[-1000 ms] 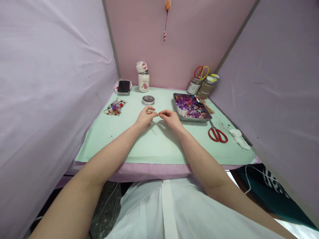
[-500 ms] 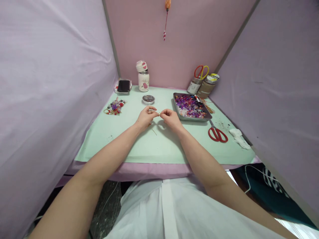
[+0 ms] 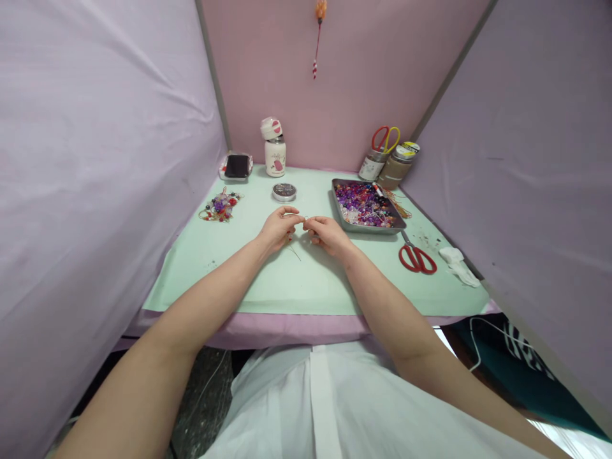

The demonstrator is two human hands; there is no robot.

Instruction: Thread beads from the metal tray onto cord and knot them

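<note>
Over the middle of the pale green table mat (image 3: pixel 268 287), my two hands meet fingertip to fingertip. My left hand (image 3: pixel 280 227) pinches a thin golden cord (image 3: pixel 295 252), whose loose ends hang below the palm. My right hand (image 3: pixel 327 233) is closed at the same spot, its thumb and forefinger pinching the cord close to the left fingertips. The piece between the fingertips is tiny and mostly covered, so its shape cannot be made out.
A metal tray (image 3: pixel 368 229) of mixed beads is right of my hands, with red-handled scissors (image 3: pixel 417 259) nearer. Beaded strings (image 3: pixel 221 205) lie left. Behind stand a round tin (image 3: pixel 284 192), a white bottle (image 3: pixel 275 156), a phone (image 3: pixel 238 166) and jars (image 3: pixel 396 167). Crumpled tissue (image 3: pixel 459 266) lies right.
My right hand has shifted slightly left and turned, with its lower fingers now showing beneath. My left hand stays almost in place, and the hanging cord ends have moved a little.
</note>
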